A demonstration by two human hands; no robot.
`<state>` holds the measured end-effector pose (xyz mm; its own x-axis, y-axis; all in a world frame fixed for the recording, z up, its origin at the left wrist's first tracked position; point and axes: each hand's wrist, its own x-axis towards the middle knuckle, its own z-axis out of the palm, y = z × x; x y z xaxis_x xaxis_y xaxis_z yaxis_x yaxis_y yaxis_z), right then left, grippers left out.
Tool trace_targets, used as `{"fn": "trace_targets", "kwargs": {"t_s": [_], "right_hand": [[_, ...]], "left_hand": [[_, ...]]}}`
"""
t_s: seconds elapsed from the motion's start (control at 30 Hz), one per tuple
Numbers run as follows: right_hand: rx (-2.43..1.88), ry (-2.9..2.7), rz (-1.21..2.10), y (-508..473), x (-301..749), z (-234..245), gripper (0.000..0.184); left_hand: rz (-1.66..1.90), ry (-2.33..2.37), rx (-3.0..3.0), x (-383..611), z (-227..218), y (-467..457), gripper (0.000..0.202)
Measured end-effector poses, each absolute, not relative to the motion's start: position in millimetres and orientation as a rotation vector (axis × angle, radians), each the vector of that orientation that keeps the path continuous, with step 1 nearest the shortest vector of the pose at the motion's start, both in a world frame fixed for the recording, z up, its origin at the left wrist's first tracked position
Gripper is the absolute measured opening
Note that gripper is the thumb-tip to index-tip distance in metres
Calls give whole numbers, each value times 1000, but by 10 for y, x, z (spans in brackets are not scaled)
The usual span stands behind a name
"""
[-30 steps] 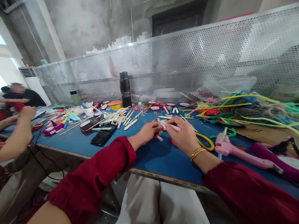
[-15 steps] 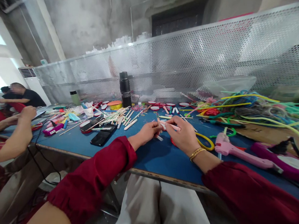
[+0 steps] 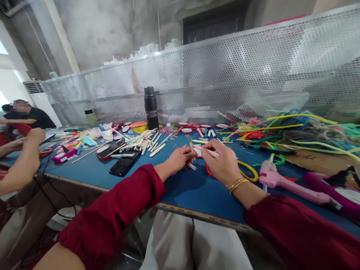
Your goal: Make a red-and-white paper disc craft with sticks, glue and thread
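My left hand (image 3: 180,158) is closed in a pinch on a narrow, flat, partly see-through strip (image 3: 192,166), whose ends show above and below the fingers. Just to the right, my right hand (image 3: 222,160) grips a pale pink pen-like stick (image 3: 211,152) much as one holds a pen. The stick's tip points left at the strip; whether they touch is too small to tell. Behind my right wrist lies a yellow ring (image 3: 250,171), partly hidden by the hand. A pink glue gun (image 3: 292,184) rests to the right of that wrist.
Pale sticks (image 3: 148,138) are heaped left of my hands, with a black phone (image 3: 123,163) before them and a black bottle (image 3: 151,107) behind. Colourful pipe cleaners (image 3: 319,132) pile up at right. A co-worker's hands (image 3: 30,138) are at far left. A perforated metal screen (image 3: 204,78) backs the blue table.
My right hand has shifted very slightly to the right with the pink stick. My left hand and the strip stay almost where they were.
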<state>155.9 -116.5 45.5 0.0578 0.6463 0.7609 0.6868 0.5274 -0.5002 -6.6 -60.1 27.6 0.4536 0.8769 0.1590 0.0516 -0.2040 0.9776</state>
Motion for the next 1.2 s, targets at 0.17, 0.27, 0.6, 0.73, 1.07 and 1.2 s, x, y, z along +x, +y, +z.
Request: {"fn": "trace_targets", "kwargs": {"t_s": [0.17,0.27,0.6,0.73,1.07,1.2], "right_hand": [[-1141,-1615,-51,-1177,1552,469,16],[-1130,-1623,-48,-1173,1551,470,16],[-1126,-1633,-39,-1153,1552,449,17],[-1137,-1634,-40,-1153,1556,442,17],[-1133,-1647,-17,-1178,1545,467,15],[-1142,-1654,-17,-1175,1544,460,16]], "left_hand": [[932,831,1600,-69,273,-603,20],[944,814,1585,-64,262,-594,21],[933,826,1566,-57,263,-588,18],[931,846,1573,-58,274,-604,18],[931,833,1603,-57,286,-620,16],[934,836,1616,-63,269,-601,19]]}}
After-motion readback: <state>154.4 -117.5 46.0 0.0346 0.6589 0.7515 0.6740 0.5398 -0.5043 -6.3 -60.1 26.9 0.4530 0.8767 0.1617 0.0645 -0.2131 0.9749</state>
